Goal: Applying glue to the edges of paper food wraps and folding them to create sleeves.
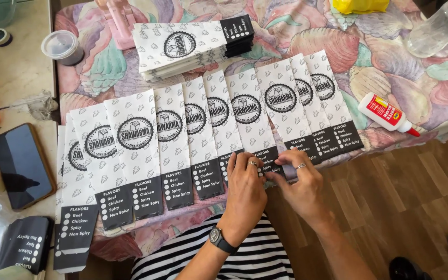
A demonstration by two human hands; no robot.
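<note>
Left hand [245, 189] and right hand [299, 184] both pinch the bottom edge of one bag [252, 124], a white paper sleeve with round black logo and black end, lying mid-row at the table [390, 57] edge. Fingers cover its flap; fold unclear.

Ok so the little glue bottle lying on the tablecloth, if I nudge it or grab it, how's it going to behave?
The glue bottle lies on its side on the tablecloth, so a nudge would probably roll it; it rests near the table edge. It looks small and plastic, likely light and a bit squeezable. The red cap seems on, so leaking appears unlikely.
</note>
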